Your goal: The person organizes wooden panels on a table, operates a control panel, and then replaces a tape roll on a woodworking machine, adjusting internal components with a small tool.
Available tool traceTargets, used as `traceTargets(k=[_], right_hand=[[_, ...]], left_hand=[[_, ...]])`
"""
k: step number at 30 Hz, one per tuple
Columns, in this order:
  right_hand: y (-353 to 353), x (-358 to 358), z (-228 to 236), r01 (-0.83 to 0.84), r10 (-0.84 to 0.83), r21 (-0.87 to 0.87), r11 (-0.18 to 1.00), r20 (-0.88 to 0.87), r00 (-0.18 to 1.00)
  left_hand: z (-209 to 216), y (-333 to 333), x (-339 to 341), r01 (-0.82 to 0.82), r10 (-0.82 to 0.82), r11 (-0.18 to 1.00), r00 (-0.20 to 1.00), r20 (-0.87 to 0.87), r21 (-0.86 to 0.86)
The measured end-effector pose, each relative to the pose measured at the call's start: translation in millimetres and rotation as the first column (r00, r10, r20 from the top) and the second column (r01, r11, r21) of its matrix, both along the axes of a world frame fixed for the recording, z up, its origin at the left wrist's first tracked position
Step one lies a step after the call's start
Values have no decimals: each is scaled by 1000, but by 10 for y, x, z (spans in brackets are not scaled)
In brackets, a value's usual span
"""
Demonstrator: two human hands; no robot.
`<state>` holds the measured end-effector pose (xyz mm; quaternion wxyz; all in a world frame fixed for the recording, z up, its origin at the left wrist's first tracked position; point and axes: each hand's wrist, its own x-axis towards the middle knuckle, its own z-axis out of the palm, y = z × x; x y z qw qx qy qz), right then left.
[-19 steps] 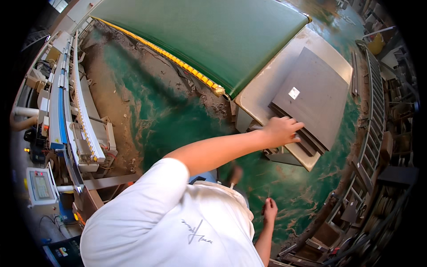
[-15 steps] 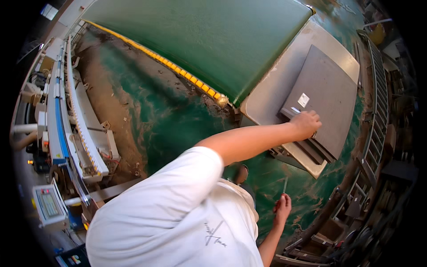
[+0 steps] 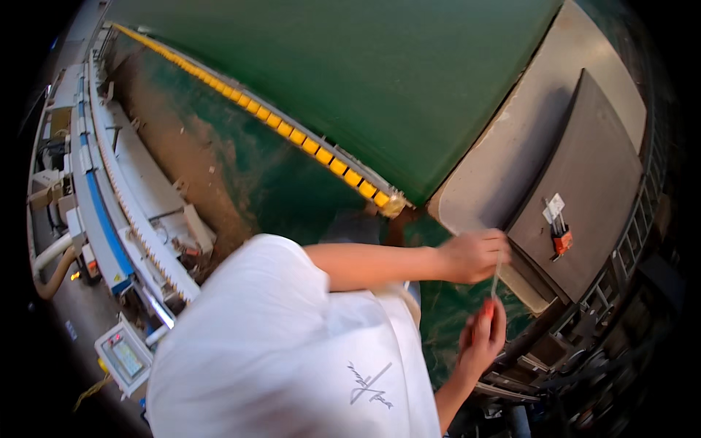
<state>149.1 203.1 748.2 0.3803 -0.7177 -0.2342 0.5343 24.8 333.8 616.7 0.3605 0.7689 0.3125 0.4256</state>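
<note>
My right hand [image 3: 483, 342] is closed around the red handle of a slim tool that looks like a screwdriver [image 3: 496, 279]. Its thin pale shaft points up toward my left hand [image 3: 475, 255], whose fingers are closed at the shaft's upper end. Motion blurs both hands a little. To the right, a set of hex keys in a red and black holder [image 3: 561, 239] lies on a dark grey panel [image 3: 595, 182], beside a small white label [image 3: 553, 209]. The panel rests on a light grey table [image 3: 478, 193] with rounded corners.
A wide green surface [image 3: 350, 80] fills the far side, edged by a row of yellow blocks [image 3: 292, 135]. Along the left runs a long machine rail [image 3: 109, 212] with a small control screen [image 3: 125, 359]. A ladder-like metal frame [image 3: 656, 175] stands at the right.
My left hand has come off the panel, back toward my right hand and onto the tool's shaft. My right hand has risen slightly. The hex keys now show on the panel.
</note>
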Motion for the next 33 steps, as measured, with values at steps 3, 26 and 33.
traceTargets(k=[3,26,33], right_hand=[[651,-396,-272,-396,388,72,915,104,916],[1685,-2115,-462,-767,736,-254,589,559,380],[1437,-2183,-606,-544,560,-138,828,280,780]], left_hand=[[129,-356,-1089,192,-315,922,877,-363,-337],[90,816,-4137,-721,655,671,685,-320,-171],[-133,1033,-4304,-822,772,566,553,-313,-57]])
